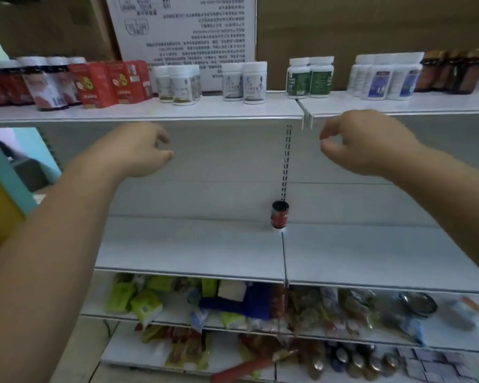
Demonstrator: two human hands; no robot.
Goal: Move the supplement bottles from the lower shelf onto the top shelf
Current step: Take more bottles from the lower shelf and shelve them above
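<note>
White metal shelving fills the view, and two bare forearms reach up in front of it. Up and to the left of the lone dark bottle (280, 214), the left hand (138, 150) hangs with its fingers loosely curled, holding nothing. Up and to the right of that bottle, the right hand (362, 142) has thumb and forefinger drawn near each other with nothing between them, the other fingers bent. Both hands are raised close to the front edge of the top shelf (177, 110).

Below the bottle, further shelves hold green packets (144, 299) and blurred bagged goods. The red-labelled bottle stands upright at the back of the lower shelf (205, 244), at the seam of its two panels, beneath a slotted upright (286, 161).

Above it, the top shelf carries rows of goods: dark bottles (47, 84) and red boxes (108, 81) far left, white bottles (244, 81) above left, green-labelled bottles (310, 76) almost straight above, blue-labelled bottles (385, 77) and brown bottles (448, 70) to the right. Behind these stand a printed sheet (183, 26) and cardboard (371, 37).
</note>
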